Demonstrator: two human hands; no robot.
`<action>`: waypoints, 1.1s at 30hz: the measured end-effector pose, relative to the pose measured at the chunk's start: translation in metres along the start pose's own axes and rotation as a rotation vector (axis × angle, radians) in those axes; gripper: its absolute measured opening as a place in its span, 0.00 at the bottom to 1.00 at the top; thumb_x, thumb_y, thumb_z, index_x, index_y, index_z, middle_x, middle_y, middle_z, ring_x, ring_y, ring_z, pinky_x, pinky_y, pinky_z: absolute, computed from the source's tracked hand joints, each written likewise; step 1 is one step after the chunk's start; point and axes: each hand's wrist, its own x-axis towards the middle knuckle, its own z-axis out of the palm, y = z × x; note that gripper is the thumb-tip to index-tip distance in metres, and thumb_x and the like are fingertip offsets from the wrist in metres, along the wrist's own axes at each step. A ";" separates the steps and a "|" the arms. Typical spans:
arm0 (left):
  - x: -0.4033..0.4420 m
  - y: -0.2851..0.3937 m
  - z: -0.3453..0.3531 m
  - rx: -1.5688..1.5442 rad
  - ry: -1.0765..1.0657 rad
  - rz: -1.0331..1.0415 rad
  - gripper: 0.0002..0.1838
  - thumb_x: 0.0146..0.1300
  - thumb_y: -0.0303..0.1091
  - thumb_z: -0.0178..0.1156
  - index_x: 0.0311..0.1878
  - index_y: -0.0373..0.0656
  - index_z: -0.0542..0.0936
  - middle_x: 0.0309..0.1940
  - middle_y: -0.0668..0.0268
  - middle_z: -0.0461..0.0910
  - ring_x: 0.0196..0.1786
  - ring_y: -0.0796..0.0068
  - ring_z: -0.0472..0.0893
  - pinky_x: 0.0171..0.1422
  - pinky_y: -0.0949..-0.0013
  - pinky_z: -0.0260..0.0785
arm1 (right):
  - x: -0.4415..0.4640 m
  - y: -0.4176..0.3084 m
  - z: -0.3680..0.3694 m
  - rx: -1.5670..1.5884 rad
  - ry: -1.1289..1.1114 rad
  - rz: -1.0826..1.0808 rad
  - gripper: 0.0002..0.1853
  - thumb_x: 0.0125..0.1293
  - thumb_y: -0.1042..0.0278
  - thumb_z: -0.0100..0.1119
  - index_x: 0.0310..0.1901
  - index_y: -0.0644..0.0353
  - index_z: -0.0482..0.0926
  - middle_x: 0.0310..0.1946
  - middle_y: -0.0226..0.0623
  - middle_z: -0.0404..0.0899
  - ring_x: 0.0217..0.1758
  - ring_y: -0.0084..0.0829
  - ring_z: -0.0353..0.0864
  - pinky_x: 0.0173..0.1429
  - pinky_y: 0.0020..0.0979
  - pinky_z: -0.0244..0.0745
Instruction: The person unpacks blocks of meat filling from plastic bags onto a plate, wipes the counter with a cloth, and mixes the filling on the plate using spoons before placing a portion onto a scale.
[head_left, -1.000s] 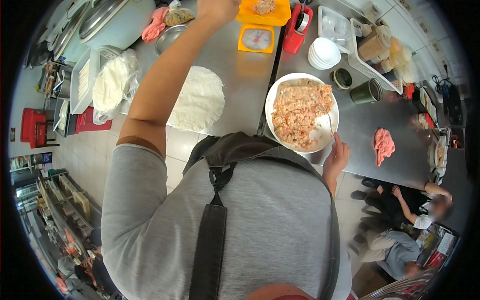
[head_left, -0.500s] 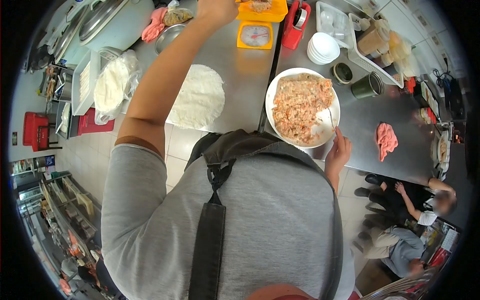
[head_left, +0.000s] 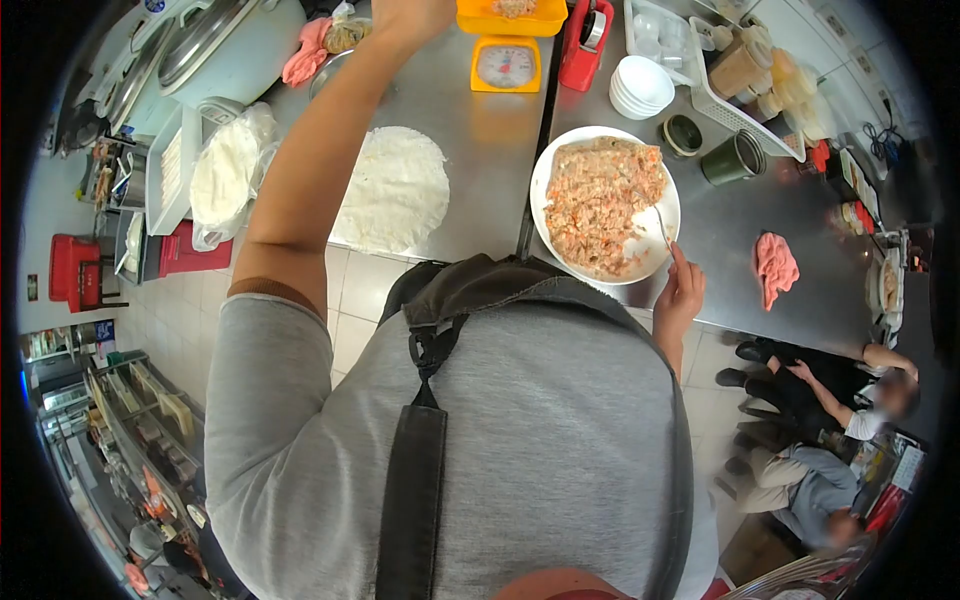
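My right hand (head_left: 682, 290) grips the handle of a spoon (head_left: 663, 228), whose other end rests in the filling. That chopped orange-and-beige filling (head_left: 600, 205) spreads across a wide white bowl (head_left: 655, 262), thinner at the lower right where the bowl's bottom shows. At the top edge, my left hand (head_left: 412, 18) is cut off by the frame and its fingers are hidden. It is left of a yellow tray (head_left: 545, 22), which holds a small lump of filling (head_left: 514, 8) atop a yellow dial scale (head_left: 506, 65). Round white dough sheets (head_left: 395, 190) lie below my left forearm.
Stacked white bowls (head_left: 640, 88), a dark green cup (head_left: 735, 158) and a pink cloth (head_left: 775, 270) stand on the right counter. A red tape dispenser (head_left: 583, 45) is beside the scale. Bagged dough (head_left: 232, 175) lies at left. Two people are at lower right.
My left hand has moved left, away from the yellow tray and further toward the top edge. My right hand keeps hold of the spoon. The whole view has shifted slightly.
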 end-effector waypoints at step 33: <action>-0.180 0.099 0.025 -0.093 -0.426 0.460 0.12 0.64 0.32 0.57 0.47 0.53 0.86 0.28 0.59 0.84 0.28 0.58 0.83 0.32 0.57 0.73 | 0.025 -0.034 -0.052 0.000 -0.205 -0.174 0.19 0.53 0.81 0.61 0.46 0.50 0.86 0.28 0.32 0.77 0.33 0.36 0.72 0.41 0.36 0.70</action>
